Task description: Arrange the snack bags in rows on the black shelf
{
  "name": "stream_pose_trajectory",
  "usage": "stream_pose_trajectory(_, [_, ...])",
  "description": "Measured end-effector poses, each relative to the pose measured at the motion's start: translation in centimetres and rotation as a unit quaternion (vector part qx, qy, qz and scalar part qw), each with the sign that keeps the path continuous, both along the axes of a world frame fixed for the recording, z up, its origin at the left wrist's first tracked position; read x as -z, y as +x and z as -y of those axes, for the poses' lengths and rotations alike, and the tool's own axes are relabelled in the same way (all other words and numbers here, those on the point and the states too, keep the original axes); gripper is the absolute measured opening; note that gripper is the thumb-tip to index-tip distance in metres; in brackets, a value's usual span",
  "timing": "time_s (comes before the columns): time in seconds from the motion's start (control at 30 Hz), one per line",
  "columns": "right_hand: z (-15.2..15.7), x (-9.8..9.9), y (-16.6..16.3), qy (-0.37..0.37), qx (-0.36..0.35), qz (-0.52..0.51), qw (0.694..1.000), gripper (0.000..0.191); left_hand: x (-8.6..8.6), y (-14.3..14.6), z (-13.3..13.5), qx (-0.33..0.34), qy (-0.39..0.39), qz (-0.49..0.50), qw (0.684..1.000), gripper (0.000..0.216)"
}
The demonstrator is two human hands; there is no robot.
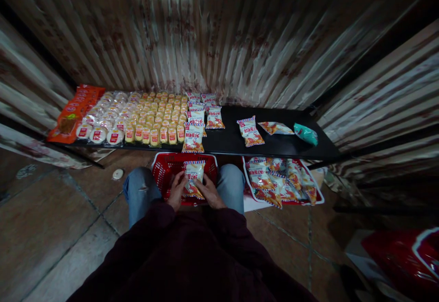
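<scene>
Snack bag (pixel 194 178) with striped ends and red lettering, gripped in both hands over a red basket (pixel 161 172) set between denim-clad knees (pixel 144 183). Seen from left to right: an orange packet (pixel 70 124), lying slanted at the end of a low black shelf (pixel 229 128) in front of striped fabric (pixel 192 41). Next, close-set rows of round white packs (pixel 99 134) in clear wrap, with a pale round object (pixel 117 174) below on the tiled floor (pixel 68 229). Just beside, rows of small yellow packs (pixel 154 137), also clear-wrapped. Farther along, left hand (pixel 175 193), fingers closed on the held bag's left edge. Beyond, on the shelf, a cluster of matching bags (pixel 194 138), some overlapping. Then right hand (pixel 210 193), fingers closed on the opposite edge. Well apart from the cluster, a lone bag (pixel 251 131), followed by a tilted bag (pixel 276 128) and a green packet (pixel 306 134) near the shelf's right end. Below these, a white-rimmed second basket (pixel 318 188), heaped with similar bags (pixel 281 185). At far lower right, a glossy red object (pixel 398 251), hard to identify in the dim light.
</scene>
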State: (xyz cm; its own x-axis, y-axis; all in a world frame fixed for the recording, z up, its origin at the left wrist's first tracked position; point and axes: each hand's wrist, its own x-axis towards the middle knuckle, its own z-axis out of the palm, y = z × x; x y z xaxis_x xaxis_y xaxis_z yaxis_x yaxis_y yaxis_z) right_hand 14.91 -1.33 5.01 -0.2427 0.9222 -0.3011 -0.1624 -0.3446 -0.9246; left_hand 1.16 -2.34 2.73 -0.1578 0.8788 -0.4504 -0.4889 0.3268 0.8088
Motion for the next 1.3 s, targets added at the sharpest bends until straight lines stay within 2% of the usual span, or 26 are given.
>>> stream_pose_trajectory(0.23, [-0.6,-1.5,0.8,0.004,0.007,0.012,1.000,0.061,-1.2,1.0,-0.5,-0.004,0.009,-0.046,0.999,0.048])
stream_pose_trajectory(0.47, [-1.5,-2.8,1.9,0.024,0.023,-0.012,0.999,0.060,-3.4,2.1,-1.8,0.012,-0.009,0.015,1.000,0.061])
stream_pose_trajectory(0.67, [-3.3,-3.6,2.9,0.043,0.051,-0.018,0.998,0.066,-4.3,3.5,-3.6,0.039,0.012,0.034,0.999,0.052])
stream_pose_trajectory(0.9, [-5.1,-3.8,4.3,0.100,0.085,0.094,0.987,0.057,-5.2,5.3,-6.0,0.040,0.051,0.000,0.998,0.047])
stream_pose_trajectory(1.1, [-7.0,-4.1,4.8,0.130,0.135,0.191,0.964,0.056,-6.4,7.0,-8.6,0.021,0.100,-0.064,0.993,0.042])
stream_pose_trajectory(1.3, [-9.8,-4.0,5.8,0.126,0.155,0.224,0.954,0.056,-6.0,8.4,-11.5,0.020,0.127,-0.107,0.986,0.035])
